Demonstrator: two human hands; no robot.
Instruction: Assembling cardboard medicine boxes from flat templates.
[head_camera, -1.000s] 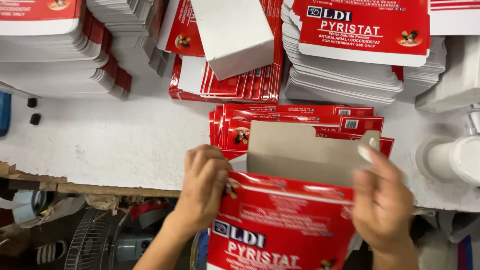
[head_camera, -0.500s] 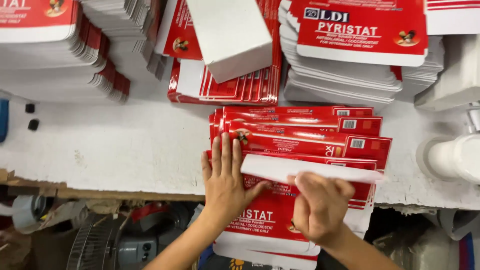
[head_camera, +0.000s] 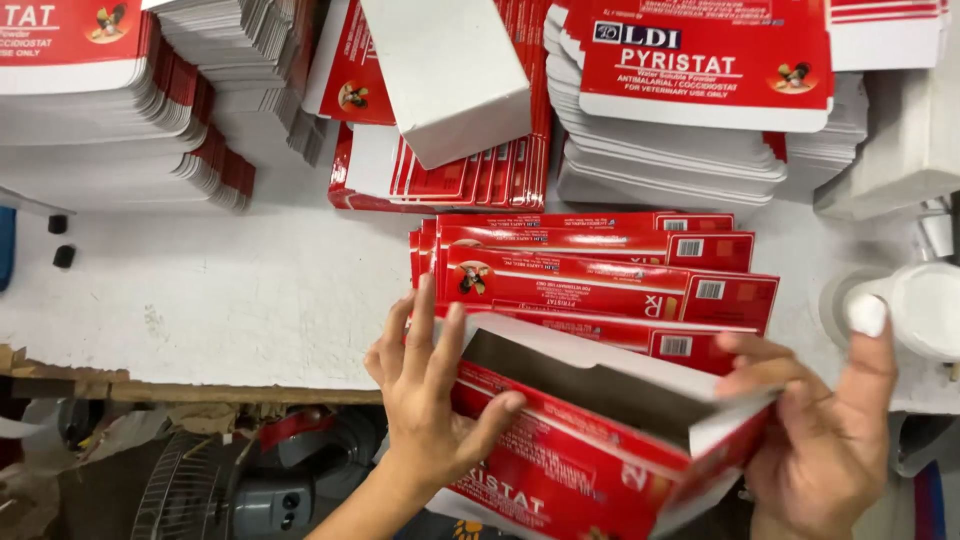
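Beneath both hands stretches a white worktop (head_camera: 230, 300), its worn front edge running just left of the left hand (head_camera: 435, 395). Beyond the fingertips, at the far side, rise tall stacks of flat red-and-white printed cardboard blanks (head_camera: 680, 110), with a plain white folded box (head_camera: 440, 75) lying tilted across a lower red pile. Directly ahead of the hands a fanned pile of flattened glossy red cartons (head_camera: 600, 265) lies on the worktop, each stepped a little past the next.

A moment ago the two hands pressed one carton flat onto that pile; now the same glossy red carton with a grey-brown card interior (head_camera: 600, 420) is pulled open into a rectangular tube, its open mouth facing up and away and a white end flap standing loose at the right corner. Squaring-up has begun, and the flaps are not yet tucked.

Left hand: fingers spread along the carton's left end, thumb hooked over the near red face, gripping it loosely. Right hand (head_camera: 825, 425): half open, fingers curled around the right end, forefinger lifted clear; its white-painted nail shows just before a round white plastic tub (head_camera: 915, 310) off to that side.
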